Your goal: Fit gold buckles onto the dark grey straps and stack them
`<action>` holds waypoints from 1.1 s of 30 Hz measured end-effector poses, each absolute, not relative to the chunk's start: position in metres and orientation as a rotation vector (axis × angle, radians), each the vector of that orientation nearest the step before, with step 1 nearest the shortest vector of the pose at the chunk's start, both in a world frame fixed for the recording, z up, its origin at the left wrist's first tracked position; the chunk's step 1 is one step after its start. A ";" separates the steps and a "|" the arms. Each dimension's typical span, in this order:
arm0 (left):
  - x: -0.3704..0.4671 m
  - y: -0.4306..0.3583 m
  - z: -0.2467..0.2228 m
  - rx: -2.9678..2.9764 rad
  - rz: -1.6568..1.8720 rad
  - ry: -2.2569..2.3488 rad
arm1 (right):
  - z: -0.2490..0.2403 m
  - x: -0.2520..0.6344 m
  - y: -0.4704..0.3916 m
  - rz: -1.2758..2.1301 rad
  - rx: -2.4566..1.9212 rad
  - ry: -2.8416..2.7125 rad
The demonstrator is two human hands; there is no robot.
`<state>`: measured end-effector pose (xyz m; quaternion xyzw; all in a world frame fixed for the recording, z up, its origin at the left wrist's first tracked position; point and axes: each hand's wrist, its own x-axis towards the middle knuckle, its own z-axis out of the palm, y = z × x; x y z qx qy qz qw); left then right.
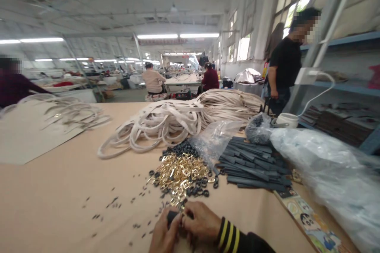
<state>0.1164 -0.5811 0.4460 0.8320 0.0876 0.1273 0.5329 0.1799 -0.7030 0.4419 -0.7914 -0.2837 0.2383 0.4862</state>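
Note:
At the bottom middle of the head view my two hands meet over the table. My left hand (pixel 164 232) is closed on a dark strip (pixel 171 216), most of which its fingers hide. My right hand (pixel 203 220), in a black cuff with yellow stripes, pinches right beside it; what sits between those fingertips is hidden. Just beyond the fingers lies a pile of gold metal buckles (pixel 182 174), ringed by small black loops (pixel 203 184). To the right of the pile is a stack of flat dark strips (pixel 255 166).
Coiled off-white straps (pixel 160 120) and a bundle of beige cords (pixel 231 102) lie behind the buckles. Clear plastic bags (pixel 320 166) and a cartoon-printed board (pixel 305 213) are at right. Small black scraps (pixel 114 201) dot the table. A person (pixel 286 63) stands at back right.

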 end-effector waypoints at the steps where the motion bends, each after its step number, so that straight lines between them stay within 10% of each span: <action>1: 0.115 -0.581 0.442 2.020 0.361 0.140 | 0.442 0.178 -0.703 0.632 -1.879 -0.691; 6: 0.113 -0.586 0.434 2.138 0.669 -0.016 | 0.446 0.174 -0.706 0.651 -1.881 -0.665; 33: 0.102 -0.577 0.444 1.365 -0.028 0.157 | 0.452 0.188 -0.722 0.754 -1.645 -0.804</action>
